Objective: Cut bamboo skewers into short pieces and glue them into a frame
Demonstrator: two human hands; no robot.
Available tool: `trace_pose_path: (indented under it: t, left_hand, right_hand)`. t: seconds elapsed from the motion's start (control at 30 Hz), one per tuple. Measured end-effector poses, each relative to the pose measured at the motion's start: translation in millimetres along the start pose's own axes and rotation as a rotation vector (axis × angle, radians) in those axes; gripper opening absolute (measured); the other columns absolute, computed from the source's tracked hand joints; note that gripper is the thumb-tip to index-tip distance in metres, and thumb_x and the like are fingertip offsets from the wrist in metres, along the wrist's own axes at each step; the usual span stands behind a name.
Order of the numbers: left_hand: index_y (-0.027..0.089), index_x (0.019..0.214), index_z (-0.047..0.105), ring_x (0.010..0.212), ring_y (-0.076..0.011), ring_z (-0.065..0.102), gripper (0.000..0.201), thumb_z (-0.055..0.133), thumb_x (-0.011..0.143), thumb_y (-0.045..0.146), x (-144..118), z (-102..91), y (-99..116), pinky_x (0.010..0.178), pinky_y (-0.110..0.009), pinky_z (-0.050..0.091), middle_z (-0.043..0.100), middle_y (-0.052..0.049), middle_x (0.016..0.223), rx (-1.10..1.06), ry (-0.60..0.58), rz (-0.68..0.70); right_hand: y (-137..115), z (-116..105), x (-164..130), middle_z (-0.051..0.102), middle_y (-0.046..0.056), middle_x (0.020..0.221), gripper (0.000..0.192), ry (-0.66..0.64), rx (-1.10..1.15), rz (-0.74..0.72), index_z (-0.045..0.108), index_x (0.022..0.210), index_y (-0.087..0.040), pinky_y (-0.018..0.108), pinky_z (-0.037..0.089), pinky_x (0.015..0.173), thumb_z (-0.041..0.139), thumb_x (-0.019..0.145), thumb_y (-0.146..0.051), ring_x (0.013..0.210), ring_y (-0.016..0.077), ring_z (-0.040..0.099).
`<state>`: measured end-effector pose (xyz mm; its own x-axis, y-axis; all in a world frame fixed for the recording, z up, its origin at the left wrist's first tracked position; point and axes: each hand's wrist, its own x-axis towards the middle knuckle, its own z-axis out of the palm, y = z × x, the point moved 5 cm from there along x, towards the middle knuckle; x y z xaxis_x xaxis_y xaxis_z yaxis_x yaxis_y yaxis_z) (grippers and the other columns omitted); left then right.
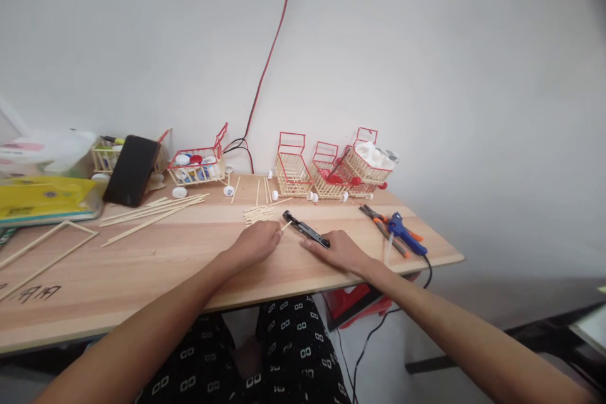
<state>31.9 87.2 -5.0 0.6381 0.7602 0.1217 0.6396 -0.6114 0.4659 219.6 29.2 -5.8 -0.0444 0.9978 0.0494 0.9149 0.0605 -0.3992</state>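
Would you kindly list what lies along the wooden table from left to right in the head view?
Yellow packet → black phone → long wooden sticks → left hand → black cutter → right hand → pliers → blue glue gun.

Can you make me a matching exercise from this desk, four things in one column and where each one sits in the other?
Things:
1. phone
2. glue gun
3. cutter
4. yellow pack

Places:
A. far left edge of the table
B. under the right hand, its tip at a short stick held by the left hand
C. propped tilted against a small basket
D. right end of the table, beside the pliers

Pairs: 1-C, 2-D, 3-B, 4-A
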Motion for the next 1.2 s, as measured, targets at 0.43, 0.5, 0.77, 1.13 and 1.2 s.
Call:
trace_pose_path:
  t: [0.43, 0.5, 0.77, 1.13, 1.2]
  left_hand:
    - [0.014, 0.078, 0.071, 0.087, -0.0248, 0.058, 0.028, 0.049, 0.089, 0.027, 41.2, -50.5, -8.8, 0.069, -0.031, 0.038, 0.068, -0.012, 0.086, 0.394, 0.274, -0.023]
    - [0.010, 0.085, 0.072, 0.093, -0.0288, 0.057, 0.026, 0.047, 0.088, 0.018, 53.0, -36.8, -1.9, 0.072, -0.034, 0.039, 0.068, -0.017, 0.090, 0.524, 0.209, -0.037]
    - [0.005, 0.092, 0.071, 0.099, -0.0328, 0.055, 0.033, 0.038, 0.085, 0.005, 80.4, -1.4, 5.8, 0.080, -0.041, 0.040, 0.068, -0.022, 0.091, 0.575, 0.167, -0.051]
    - [0.006, 0.093, 0.070, 0.104, -0.0329, 0.054, 0.035, 0.037, 0.083, 0.004, 87.3, 0.4, 6.1, 0.085, -0.040, 0.039, 0.067, -0.023, 0.095, 0.505, 0.140, -0.065]
    - [0.005, 0.091, 0.070, 0.105, -0.0335, 0.054, 0.033, 0.038, 0.082, 0.003, 89.6, 3.1, 6.0, 0.086, -0.041, 0.039, 0.067, -0.025, 0.095, 0.466, 0.138, -0.074]
  right_hand:
    - [32.4, 6.3, 27.3, 0.052, 0.000, 0.047, 0.053, 0.562, 1.007, 0.123, 0.053, 0.060, -0.018, 0.022, 0.037, 0.038, 0.048, 0.080, -0.066, 0.039, 0.0113, 0.048]
    - [34.0, 8.6, 28.3, 0.053, -0.001, 0.048, 0.051, 0.574, 1.054, 0.109, 0.054, 0.061, -0.018, 0.022, 0.038, 0.038, 0.051, 0.079, -0.066, 0.039, 0.0110, 0.048]
    - [36.4, 7.1, 26.2, 0.053, 0.000, 0.049, 0.052, 0.570, 1.037, 0.063, 0.056, 0.060, -0.016, 0.021, 0.040, 0.040, 0.050, 0.081, -0.063, 0.041, 0.0106, 0.049]
    - [37.2, 6.1, 26.2, 0.054, 0.001, 0.050, 0.052, 0.568, 1.027, 0.070, 0.056, 0.061, -0.016, 0.021, 0.042, 0.042, 0.049, 0.082, -0.063, 0.043, 0.0110, 0.051]
    - [37.1, 5.7, 25.7, 0.053, 0.000, 0.050, 0.051, 0.569, 1.031, 0.070, 0.056, 0.061, -0.016, 0.021, 0.041, 0.042, 0.049, 0.082, -0.063, 0.042, 0.0109, 0.050]
